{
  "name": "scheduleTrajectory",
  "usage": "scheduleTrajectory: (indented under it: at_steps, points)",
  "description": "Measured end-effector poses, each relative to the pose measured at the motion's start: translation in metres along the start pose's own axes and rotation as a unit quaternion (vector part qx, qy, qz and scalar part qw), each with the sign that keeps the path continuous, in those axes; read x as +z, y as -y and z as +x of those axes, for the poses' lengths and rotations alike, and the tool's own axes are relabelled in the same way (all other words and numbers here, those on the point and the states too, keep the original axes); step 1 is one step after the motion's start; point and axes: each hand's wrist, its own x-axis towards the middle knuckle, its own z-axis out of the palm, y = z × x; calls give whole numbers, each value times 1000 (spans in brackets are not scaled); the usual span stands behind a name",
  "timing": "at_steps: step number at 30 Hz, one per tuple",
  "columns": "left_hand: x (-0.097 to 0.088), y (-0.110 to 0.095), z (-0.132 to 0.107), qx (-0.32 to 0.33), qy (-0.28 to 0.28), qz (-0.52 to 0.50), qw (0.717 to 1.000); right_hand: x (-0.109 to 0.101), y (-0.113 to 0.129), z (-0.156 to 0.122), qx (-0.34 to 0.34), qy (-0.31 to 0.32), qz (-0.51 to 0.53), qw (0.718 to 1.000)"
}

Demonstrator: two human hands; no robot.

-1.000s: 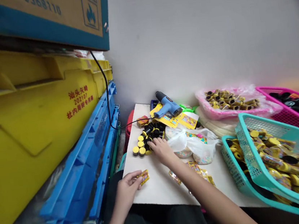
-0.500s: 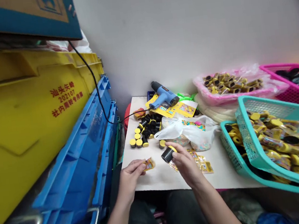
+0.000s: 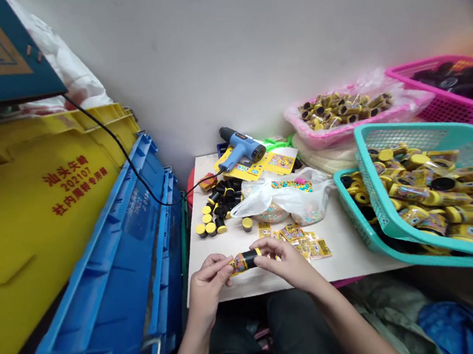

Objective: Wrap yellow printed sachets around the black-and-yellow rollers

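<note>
Between my hands, above the front of the white table [image 3: 203, 256], a printed yellow plastic sleeve [image 3: 238, 264] meets a small black tube with a yellow cap [image 3: 250, 257]. My left hand [image 3: 211, 275] pinches the sleeve's left end. The capped end of the tube sits in the fingers of my right hand [image 3: 283, 260]. The sleeve appears to go over the tube's open end, though how far I cannot tell. Several flat printed sleeves [image 3: 296, 238] lie just beyond my right hand. One capped tube [image 3: 247, 225] stands apart, near a heap of similar black tubes [image 3: 222, 199].
A blue heat gun [image 3: 241, 149] lies on yellow cards at the back, its cord running left. Bags of colourful beads [image 3: 304, 200] sit mid-table. Turquoise baskets [image 3: 377, 200] of wrapped tubes stand right, pink baskets [image 3: 334, 130] behind. Blue crates [image 3: 114, 272] border the left.
My hands have come together, and the sleeve and the black tube, held apart before, now meet end to end. The tube has turned to lie nearly level. The camera view has shifted somewhat.
</note>
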Motion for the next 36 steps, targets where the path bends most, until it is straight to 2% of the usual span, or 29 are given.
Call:
scheduleTrajectory:
  at_steps: [4, 8, 9, 12, 15, 17, 18, 22, 27, 30, 33, 36]
  points:
    - [3, -10, -2, 23, 8, 56, 998, 4, -4, -4, -51, 6, 11, 999]
    - [8, -17, -5, -40, 52, 38, 997, 11, -11, -4, -121, -11, 18, 992]
    - [9, -17, -7, -56, 59, 28, 996, 14, -14, -3, -127, 3, 42, 991]
    - [14, -15, -11, -76, 63, 4, 995, 25, -21, -3, -77, 70, 218, 970]
    - [17, -12, -14, -65, 73, -5, 995, 40, -27, -6, 24, 122, 408, 905]
    - [18, -13, -15, -63, 85, -5, 994, 49, -28, -8, 55, 134, 463, 875]
    - [19, -14, -16, -64, 88, -3, 994, 52, -28, -9, 58, 135, 472, 869]
    - [19, -19, -18, -57, 89, -3, 994, 54, -24, -13, 57, 116, 449, 884]
    - [18, -20, -21, -68, 105, 24, 992, 46, -22, -13, 74, 142, 420, 893]
    - [15, -16, -22, -60, 116, 48, 990, 38, -25, -12, 86, 146, 352, 920]
    - [14, -11, -23, 17, 162, 59, 985, 32, -25, -16, 43, 114, 277, 953]
    - [20, -9, -25, 134, 138, 126, 973, 23, -12, -31, -18, 50, 179, 982]
